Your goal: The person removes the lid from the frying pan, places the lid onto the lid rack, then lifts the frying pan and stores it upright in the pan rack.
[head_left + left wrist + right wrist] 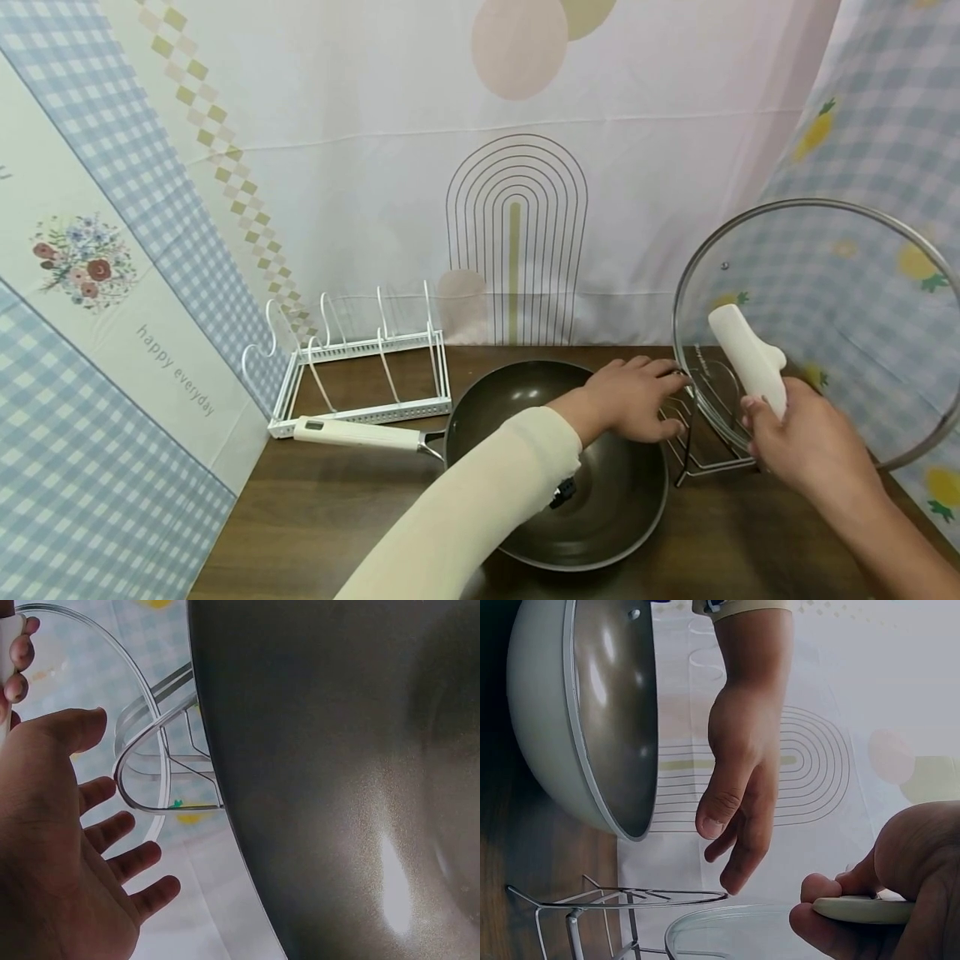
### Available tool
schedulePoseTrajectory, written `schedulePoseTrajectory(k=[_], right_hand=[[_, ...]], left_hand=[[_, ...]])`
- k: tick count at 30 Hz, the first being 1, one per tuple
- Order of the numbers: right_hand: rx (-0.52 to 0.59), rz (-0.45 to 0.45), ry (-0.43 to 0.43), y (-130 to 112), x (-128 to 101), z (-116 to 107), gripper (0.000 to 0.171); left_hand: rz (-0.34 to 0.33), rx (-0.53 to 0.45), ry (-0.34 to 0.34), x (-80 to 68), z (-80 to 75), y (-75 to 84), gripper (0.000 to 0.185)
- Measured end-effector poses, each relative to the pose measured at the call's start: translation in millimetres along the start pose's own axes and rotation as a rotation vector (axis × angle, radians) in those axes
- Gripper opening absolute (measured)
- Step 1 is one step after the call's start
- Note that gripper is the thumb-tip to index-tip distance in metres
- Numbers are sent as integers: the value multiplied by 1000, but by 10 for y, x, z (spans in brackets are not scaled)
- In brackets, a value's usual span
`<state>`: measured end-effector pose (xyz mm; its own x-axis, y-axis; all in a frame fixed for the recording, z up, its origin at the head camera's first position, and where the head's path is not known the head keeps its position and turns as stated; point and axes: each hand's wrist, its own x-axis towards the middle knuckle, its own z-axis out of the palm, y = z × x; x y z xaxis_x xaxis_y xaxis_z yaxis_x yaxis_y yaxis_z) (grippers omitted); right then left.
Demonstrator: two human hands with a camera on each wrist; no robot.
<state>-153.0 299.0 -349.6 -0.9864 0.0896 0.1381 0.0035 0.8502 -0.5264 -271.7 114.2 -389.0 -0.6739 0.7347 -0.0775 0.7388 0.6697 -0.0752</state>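
My right hand grips the cream handle of a large glass lid with a metal rim, held upright at the right. The lid's lower part overlaps a dark wire lid rack. Reaching across the pan, my left hand has its fingers spread, nothing in them. In the left wrist view, its fingertips are right at the rack's top loop. Below that arm stands a deep frying pan, dark inside, its cream handle pointing left; the sleeve hides part of it.
A white metal rack with upright wire dividers stands at the back left, close behind the pan handle. Patterned cloth hangs behind and at both sides of the brown wooden table.
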Motion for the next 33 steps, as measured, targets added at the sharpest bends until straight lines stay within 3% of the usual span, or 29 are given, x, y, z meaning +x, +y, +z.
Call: schedulePoseTrajectory(k=[17,33], right_hand=[[-12,-5,13,13,-10,-45,42],[-15,4,-6,7,-3,-26,45]], left_hand=[[14,19,-2,13,-3,85,73],[-15,-9,-10,7,5,99,70]])
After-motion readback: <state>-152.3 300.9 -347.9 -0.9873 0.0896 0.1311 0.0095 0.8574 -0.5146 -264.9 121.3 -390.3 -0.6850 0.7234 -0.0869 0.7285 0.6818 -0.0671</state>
